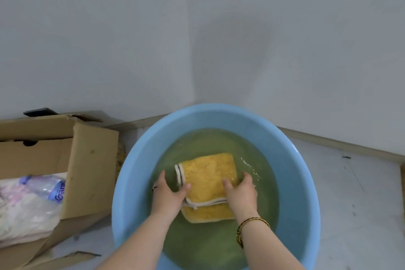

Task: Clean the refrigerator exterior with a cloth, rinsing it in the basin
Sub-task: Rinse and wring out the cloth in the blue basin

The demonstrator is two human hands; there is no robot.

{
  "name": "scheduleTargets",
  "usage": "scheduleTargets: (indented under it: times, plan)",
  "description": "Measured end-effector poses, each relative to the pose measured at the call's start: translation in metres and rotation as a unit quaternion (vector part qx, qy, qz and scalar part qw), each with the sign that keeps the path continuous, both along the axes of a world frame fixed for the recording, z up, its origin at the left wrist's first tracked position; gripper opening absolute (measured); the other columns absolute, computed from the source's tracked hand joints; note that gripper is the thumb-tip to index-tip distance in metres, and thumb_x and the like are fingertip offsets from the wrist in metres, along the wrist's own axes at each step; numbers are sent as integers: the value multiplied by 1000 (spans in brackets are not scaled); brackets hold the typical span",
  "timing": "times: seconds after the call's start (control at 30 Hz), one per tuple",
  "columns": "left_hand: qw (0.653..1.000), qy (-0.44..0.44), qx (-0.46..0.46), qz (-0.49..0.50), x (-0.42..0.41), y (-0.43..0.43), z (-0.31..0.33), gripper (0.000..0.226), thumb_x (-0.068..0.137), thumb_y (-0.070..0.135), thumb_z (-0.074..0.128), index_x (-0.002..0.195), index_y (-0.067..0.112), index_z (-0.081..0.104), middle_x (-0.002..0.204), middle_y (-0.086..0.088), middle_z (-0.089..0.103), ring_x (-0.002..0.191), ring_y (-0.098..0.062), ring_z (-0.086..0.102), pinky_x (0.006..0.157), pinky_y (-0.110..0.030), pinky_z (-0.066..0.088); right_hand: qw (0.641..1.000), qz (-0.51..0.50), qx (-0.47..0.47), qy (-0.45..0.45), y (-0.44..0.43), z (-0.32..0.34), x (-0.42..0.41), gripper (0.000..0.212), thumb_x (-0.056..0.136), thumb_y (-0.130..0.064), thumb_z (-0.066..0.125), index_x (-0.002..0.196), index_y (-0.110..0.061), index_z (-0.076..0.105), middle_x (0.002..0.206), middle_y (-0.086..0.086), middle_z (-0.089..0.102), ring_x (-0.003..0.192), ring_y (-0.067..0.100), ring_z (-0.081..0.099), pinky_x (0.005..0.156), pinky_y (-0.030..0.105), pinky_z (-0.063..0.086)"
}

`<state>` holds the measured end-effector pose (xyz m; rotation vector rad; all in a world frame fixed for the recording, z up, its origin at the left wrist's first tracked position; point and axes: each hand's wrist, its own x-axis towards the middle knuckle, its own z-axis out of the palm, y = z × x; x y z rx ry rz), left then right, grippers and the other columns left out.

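Both hands are down in the basin (306, 184), a round light-blue tub sitting on the floor (355, 204) right in the corner where two pale walls meet. It holds greenish, slightly cloudy water (210, 243), and the cloth (208, 173) lies in the middle of it: a yellow, fluffy cloth with white trim, folded over on itself, soaked and lying low in the water.

The left hand (168, 195) has the cloth's left edge. The thumb is clamped down on top beside the white trim, and the other fingers (161, 176) run forward along that edge; how far they tuck under the cloth I cannot tell. The right hand (241, 193) has the right side. Its thumb is planted on the yellow top, and its fingers are curled over the far right edge, grasping the cloth, with small ripples glinting just beyond them. So both hands are holding the cloth, one on each side. A woven yellow-and-dark bracelet (252, 222) sits on the right wrist, just above the waterline.

Off to the left, near the basin, an open cardboard box (94, 166) lies on the floor, with a clear plastic bottle (46, 186) lying on crumpled pale plastic inside it.
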<state>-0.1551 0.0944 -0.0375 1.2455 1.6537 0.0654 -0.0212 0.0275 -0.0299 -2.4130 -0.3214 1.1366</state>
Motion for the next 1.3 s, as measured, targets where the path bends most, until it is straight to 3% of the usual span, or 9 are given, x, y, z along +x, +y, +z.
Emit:
scheduleTargets:
  times: [0.13,0.27,0.43,0.6,0.77,0.9,1.03,1.17,1.3]
  plan:
    - [995,-43,-67,60,1,10,-13,69,85,25,62,142,8,26,145,-13,35,131,-29,36,102,-35,34,998,-21,4,51,2,-20,4,58,90,-28,56,139,-6,32,137,10,45,125,27,42,99,33,37]
    - [983,-115,-118,76,8,26,-18,56,86,20,61,136,9,38,132,-9,50,118,-27,49,87,-30,40,996,-18,22,81,7,-34,5,27,90,-14,55,115,-5,53,101,6,61,86,18,53,73,24,43]
    - [972,-136,-188,47,22,29,-19,43,86,7,56,128,9,45,106,-8,61,99,-27,58,84,-36,47,987,-95,58,113,7,-39,-3,28,88,1,47,115,-1,54,86,3,52,86,21,50,79,25,39]
    - [961,-192,-174,93,28,25,-9,30,85,1,54,112,14,50,89,-4,61,81,-20,59,69,-31,50,922,-256,181,229,9,-20,-4,27,85,4,49,98,-19,55,85,5,60,82,25,58,78,38,49]
    - [959,-233,-138,83,39,17,15,31,85,43,53,91,14,62,85,-5,67,82,-22,64,71,-29,52,947,-90,280,126,6,24,-36,16,72,-23,67,72,-17,52,62,-11,50,56,-3,45,58,14,40]
    - [976,-207,-37,50,49,5,30,37,93,40,39,73,16,57,73,-2,61,74,-19,57,71,-29,47,974,-87,203,40,23,22,-44,20,88,-32,56,73,-20,48,67,-10,55,70,11,54,73,31,45]
    - [984,-169,39,-47,53,0,33,43,97,35,30,68,14,53,69,-4,57,72,-21,54,65,-29,43,960,-164,224,23,29,16,-34,23,96,-23,43,75,-14,47,67,-9,49,72,12,47,74,25,38]
    - [981,-191,-34,33,50,11,24,46,96,40,33,67,11,53,70,-7,58,71,-22,55,69,-31,45,972,-45,229,9,20,13,-46,30,93,-20,48,64,-25,44,60,-9,48,63,16,45,69,35,42]
    - [964,-215,-149,54,44,2,19,37,93,46,38,83,18,61,85,-4,65,81,-14,61,67,-26,49,989,6,141,-36,17,-4,-28,36,94,-32,44,61,-21,35,59,-4,43,58,16,41,61,30,34]
